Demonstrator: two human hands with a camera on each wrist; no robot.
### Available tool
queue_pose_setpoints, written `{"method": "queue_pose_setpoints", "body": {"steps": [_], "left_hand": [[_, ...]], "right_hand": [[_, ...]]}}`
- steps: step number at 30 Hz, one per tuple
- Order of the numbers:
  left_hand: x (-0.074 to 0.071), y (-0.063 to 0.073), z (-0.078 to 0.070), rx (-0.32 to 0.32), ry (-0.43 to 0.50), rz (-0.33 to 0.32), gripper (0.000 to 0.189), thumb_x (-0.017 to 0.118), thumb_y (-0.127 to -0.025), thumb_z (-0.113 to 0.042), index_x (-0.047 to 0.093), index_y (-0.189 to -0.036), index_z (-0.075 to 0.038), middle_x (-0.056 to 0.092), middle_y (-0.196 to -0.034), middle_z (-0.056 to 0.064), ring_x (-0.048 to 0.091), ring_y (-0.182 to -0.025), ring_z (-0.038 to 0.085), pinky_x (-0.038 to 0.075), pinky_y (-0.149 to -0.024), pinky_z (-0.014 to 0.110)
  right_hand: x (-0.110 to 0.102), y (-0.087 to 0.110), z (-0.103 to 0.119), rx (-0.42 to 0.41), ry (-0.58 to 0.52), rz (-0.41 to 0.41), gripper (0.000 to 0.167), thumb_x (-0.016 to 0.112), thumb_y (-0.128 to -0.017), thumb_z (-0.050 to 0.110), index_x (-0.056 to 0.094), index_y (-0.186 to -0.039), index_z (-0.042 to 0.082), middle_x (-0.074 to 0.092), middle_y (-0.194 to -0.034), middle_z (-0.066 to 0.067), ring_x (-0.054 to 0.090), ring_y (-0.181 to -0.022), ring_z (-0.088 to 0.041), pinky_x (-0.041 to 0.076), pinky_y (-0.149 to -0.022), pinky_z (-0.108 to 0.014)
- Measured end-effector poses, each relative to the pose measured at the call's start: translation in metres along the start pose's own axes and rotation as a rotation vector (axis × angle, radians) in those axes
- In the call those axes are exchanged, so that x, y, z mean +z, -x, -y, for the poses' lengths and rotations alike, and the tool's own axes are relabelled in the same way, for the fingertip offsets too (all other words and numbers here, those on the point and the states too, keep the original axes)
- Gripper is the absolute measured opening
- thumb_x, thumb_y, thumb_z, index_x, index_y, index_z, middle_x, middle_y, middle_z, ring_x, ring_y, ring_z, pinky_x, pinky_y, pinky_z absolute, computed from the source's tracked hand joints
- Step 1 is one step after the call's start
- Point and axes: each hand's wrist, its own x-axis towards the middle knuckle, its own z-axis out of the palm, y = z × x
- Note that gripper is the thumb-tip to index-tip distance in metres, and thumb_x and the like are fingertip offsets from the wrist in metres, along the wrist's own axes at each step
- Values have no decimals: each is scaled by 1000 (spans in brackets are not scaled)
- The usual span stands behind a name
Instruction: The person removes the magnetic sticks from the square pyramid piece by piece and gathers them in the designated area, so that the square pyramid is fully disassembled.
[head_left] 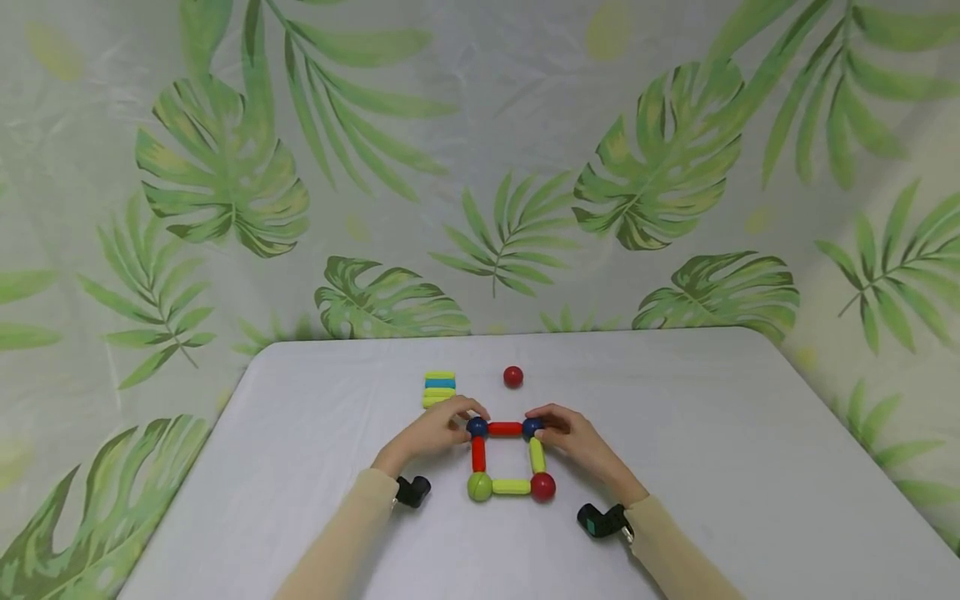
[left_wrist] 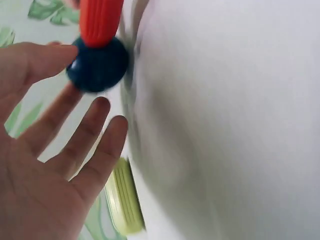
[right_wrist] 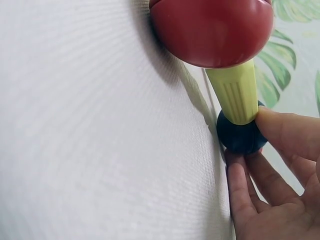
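A square of rods and balls lies on the white table. My left hand [head_left: 441, 425] pinches the dark blue ball [head_left: 477, 427] at its far left corner, thumb and fingertips on either side. At the far right corner my right hand [head_left: 572, 435] pinches a second blue ball [right_wrist: 242, 134]. Between these balls runs a red rod [head_left: 505, 429]. Another red rod [head_left: 478, 455] leads down to a green ball [head_left: 480, 486]. A yellow-green rod [head_left: 537, 456] joins the right blue ball to a red ball [head_left: 543, 487], and one more yellow-green rod [head_left: 512, 487] closes the near side.
Behind my left hand lies a row of loose rods [head_left: 439, 384], yellow-green and blue. A single red ball [head_left: 513, 377] sits beyond the square. The white tabletop [head_left: 720, 433] ends at a leaf-patterned curtain [head_left: 510, 150].
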Motion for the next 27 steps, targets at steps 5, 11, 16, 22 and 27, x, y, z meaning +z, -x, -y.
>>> {"method": "queue_pose_setpoints", "body": {"steps": [5, 11, 16, 22, 27], "left_hand": [[8, -10, -9, 42, -205, 75, 32, 57, -83, 13, 67, -103, -9, 62, -108, 3, 54, -100, 20, 45, -92, 35], [8, -12, -12, 33, -307, 27, 22, 66, -89, -4, 66, -110, -9, 58, -112, 4, 54, -103, 20, 45, -94, 35], [5, -28, -8, -21, -82, -157, 25, 66, -87, 3, 63, -111, -4, 58, -114, 10, 58, -103, 25, 49, -89, 34], [4, -68, 0, -125, -26, -350, 24, 68, -84, 6, 64, -107, -2, 60, -108, 15, 60, -98, 29, 50, -86, 36], [7, -93, 5, -218, -75, -383, 23, 66, -85, 4, 64, -107, -2, 62, -109, 15, 60, -99, 28, 49, -87, 36]], "right_hand": [[0, -7, -21, -4, -4, 0, 31, 57, -95, 4, 57, -126, -1, 55, -125, -18, 54, -111, -31, 43, -97, -46], [-2, -10, -29, -4, 2, -13, 31, 59, -95, 8, 59, -125, 3, 56, -125, -15, 54, -110, -28, 44, -97, -43], [-2, -9, -28, 9, 18, -19, 30, 59, -94, 8, 60, -124, 4, 56, -125, -14, 54, -110, -28, 45, -96, -42], [-2, -8, -26, 6, 14, -22, 29, 59, -95, 8, 60, -124, 5, 56, -125, -14, 55, -109, -28, 46, -95, -40], [-1, -9, -25, -2, 11, -26, 29, 59, -94, 8, 60, -123, 4, 57, -124, -15, 56, -108, -28, 47, -94, -40]]}}
